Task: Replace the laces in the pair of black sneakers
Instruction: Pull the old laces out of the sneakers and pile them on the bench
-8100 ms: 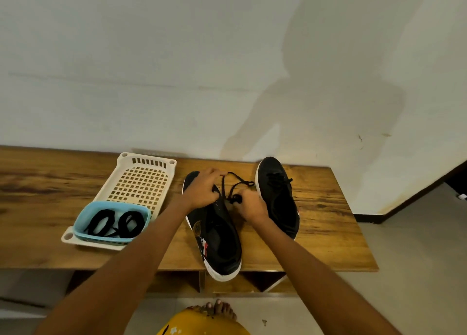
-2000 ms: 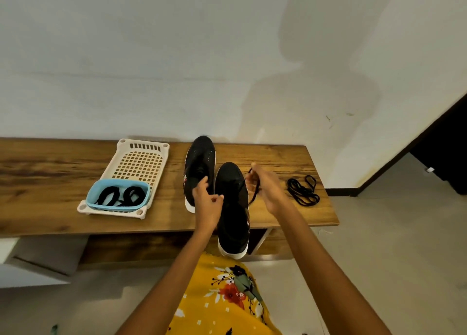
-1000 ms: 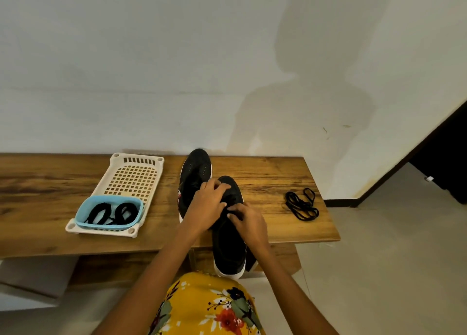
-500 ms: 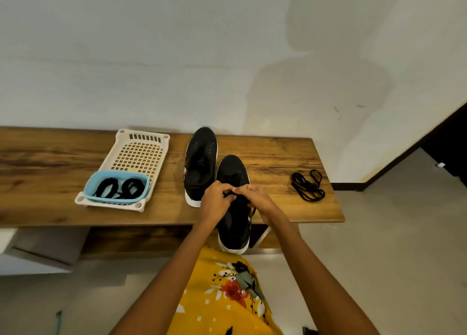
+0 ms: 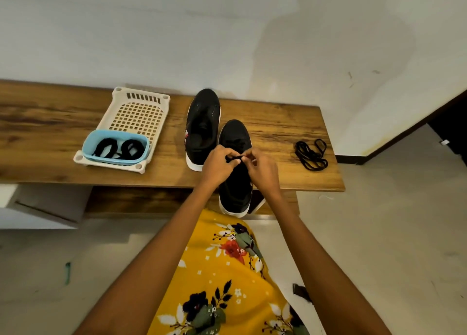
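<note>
Both hands, left hand (image 5: pixel 217 163) and right hand (image 5: pixel 262 169), pinch one black lace (image 5: pixel 233 159) above the nearer sneaker (image 5: pixel 235 183) on the worktop (image 5: pixel 278 122).

Eight seconds ago both sneakers sit laced side by side at mid-frame; now a loose black lace (image 5: pixel 311 155) lies at the right end of the bench. The near sneaker (image 5: pixel 235 180) now overhangs the bench's front edge. Since two seconds ago, the left hand (image 5: pixel 217 166) and right hand (image 5: pixel 261 170) have come together, pinching a lace (image 5: pixel 233 159) over its tongue.
</note>
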The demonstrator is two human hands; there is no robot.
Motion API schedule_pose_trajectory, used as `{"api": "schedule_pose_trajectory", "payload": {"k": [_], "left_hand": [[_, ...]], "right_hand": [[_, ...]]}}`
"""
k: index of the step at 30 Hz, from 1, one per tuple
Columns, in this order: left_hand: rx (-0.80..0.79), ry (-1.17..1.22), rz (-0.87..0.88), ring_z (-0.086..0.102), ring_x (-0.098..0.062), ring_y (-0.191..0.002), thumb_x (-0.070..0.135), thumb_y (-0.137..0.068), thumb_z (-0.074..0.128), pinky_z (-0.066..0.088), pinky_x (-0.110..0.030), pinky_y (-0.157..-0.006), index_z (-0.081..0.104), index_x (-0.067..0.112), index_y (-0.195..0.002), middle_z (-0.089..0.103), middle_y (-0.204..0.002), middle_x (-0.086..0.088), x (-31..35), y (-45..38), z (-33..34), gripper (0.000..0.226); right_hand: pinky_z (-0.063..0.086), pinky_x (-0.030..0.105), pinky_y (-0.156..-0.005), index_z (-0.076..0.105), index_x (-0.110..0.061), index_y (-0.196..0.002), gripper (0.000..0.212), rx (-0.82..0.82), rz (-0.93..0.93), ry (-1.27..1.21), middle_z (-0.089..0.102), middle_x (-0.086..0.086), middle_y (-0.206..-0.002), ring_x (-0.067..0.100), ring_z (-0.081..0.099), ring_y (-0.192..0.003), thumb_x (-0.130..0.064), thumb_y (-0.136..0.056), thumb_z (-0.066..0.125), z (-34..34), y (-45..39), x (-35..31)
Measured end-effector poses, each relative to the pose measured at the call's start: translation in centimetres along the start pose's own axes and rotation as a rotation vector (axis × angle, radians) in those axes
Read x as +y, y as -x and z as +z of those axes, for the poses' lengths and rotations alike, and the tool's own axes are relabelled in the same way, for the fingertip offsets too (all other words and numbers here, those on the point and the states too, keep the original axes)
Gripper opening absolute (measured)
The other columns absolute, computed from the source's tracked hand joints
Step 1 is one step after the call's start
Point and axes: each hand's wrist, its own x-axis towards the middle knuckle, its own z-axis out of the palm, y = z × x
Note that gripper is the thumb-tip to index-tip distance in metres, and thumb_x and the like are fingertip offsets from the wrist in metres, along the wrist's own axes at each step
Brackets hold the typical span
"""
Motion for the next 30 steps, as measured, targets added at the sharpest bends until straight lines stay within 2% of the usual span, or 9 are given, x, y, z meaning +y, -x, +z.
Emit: {"api": "schedule_pose_trajectory", "payload": {"k": [3, 6, 8, 10, 13, 17, 21, 25, 30], "left_hand": [[0.004, 0.150, -0.114, 0.059, -0.015, -0.098, 0.018, -0.088, 0.063, 0.046, -0.027, -0.084, 0.069, 0.015, -0.103, 0.063, -0.105, -0.002, 0.3, -0.3, 0.3, 0.016], [0.017, 0.433, -0.332, 0.058, -0.018, -0.105, 0.013, -0.094, 0.051, 0.046, -0.031, -0.091, 0.065, 0.016, -0.096, 0.065, -0.108, -0.004, 0.4, -0.5, 0.7, 0.015], [0.025, 0.499, -0.422, 0.055, -0.019, -0.108, 0.011, -0.096, 0.046, 0.042, -0.028, -0.088, 0.063, 0.012, -0.101, 0.063, -0.111, -0.006, 0.3, -0.3, 0.7, 0.018], [0.026, 0.402, -0.309, 0.056, -0.017, -0.106, 0.014, -0.095, 0.049, 0.043, -0.029, -0.090, 0.065, 0.013, -0.103, 0.063, -0.108, -0.003, 0.0, 0.0, 0.8, 0.018], [0.038, 0.176, -0.076, 0.057, -0.012, -0.097, 0.023, -0.089, 0.060, 0.046, -0.037, -0.091, 0.070, 0.026, -0.104, 0.058, -0.094, 0.010, -0.4, 0.2, 0.8, 0.017], [0.077, 0.029, -0.011, 0.056, -0.010, -0.089, 0.026, -0.085, 0.065, 0.044, -0.044, -0.093, 0.071, 0.031, -0.095, 0.053, -0.090, 0.015, -0.5, -0.1, 0.5, 0.012], [0.023, -0.064, 0.079, 0.054, -0.006, -0.084, 0.026, -0.086, 0.064, 0.042, -0.036, -0.088, 0.068, 0.029, -0.099, 0.052, -0.091, 0.012, -0.2, -0.3, -0.1, 0.014], [-0.087, -0.032, 0.069, 0.046, -0.003, -0.070, 0.022, -0.085, 0.066, 0.038, -0.025, -0.072, 0.066, 0.023, -0.099, 0.051, -0.090, 0.008, -0.1, -1.0, -0.7, 0.014], [-0.101, 0.183, -0.077, 0.049, -0.007, -0.077, 0.014, -0.087, 0.063, 0.041, -0.028, -0.078, 0.060, 0.020, -0.091, 0.047, -0.083, 0.009, -0.5, -0.9, 0.4, 0.008]], "right_hand": [[0.035, 0.027, -0.065, 0.057, -0.015, -0.104, 0.014, 0.011, 0.088, -0.065, 0.062, -0.008, -0.089, 0.011, 0.057, -0.081, -0.023, -0.098, 0.048, 0.4, 0.2, -0.7], [0.051, 0.035, -0.074, 0.056, -0.019, -0.096, 0.015, -0.028, 0.294, -0.378, 0.065, -0.010, -0.082, 0.016, 0.065, -0.084, -0.025, -0.100, 0.042, 0.6, 0.1, -0.1], [0.054, 0.032, -0.075, 0.054, -0.018, -0.092, 0.017, -0.074, 0.408, -0.640, 0.067, -0.003, -0.086, 0.016, 0.065, -0.087, -0.022, -0.101, 0.041, 0.4, 0.2, 0.2], [0.050, 0.023, -0.067, 0.052, -0.018, -0.089, 0.018, -0.106, 0.421, -0.704, 0.065, -0.002, -0.086, 0.011, 0.062, -0.081, -0.021, -0.102, 0.040, 0.2, 0.4, 0.0], [0.047, 0.023, -0.065, 0.057, -0.015, -0.093, 0.016, -0.115, 0.344, -0.648, 0.062, -0.002, -0.084, 0.009, 0.059, -0.077, -0.021, -0.100, 0.044, 0.4, 0.2, 0.4], [0.049, 0.021, -0.068, 0.067, -0.018, -0.093, 0.012, -0.080, 0.124, -0.482, 0.067, -0.005, -0.090, 0.009, 0.064, -0.082, -0.027, -0.093, 0.059, 0.1, 0.4, 1.5], [0.046, 0.024, -0.061, 0.064, -0.017, -0.093, 0.015, -0.049, 0.125, -0.370, 0.063, -0.006, -0.080, 0.010, 0.059, -0.070, -0.028, -0.095, 0.054, 0.3, 0.3, 1.4], [0.041, 0.015, -0.053, 0.053, -0.016, -0.085, 0.019, -0.155, 0.368, -0.797, 0.052, -0.002, -0.075, 0.008, 0.049, -0.066, -0.021, -0.101, 0.043, 0.4, 0.6, -0.2], [0.045, 0.024, -0.075, 0.049, -0.015, -0.073, 0.034, -0.089, 0.533, -1.340, 0.058, -0.001, -0.079, 0.011, 0.057, -0.079, -0.028, -0.102, 0.037, 0.3, 1.1, -0.6]]}}
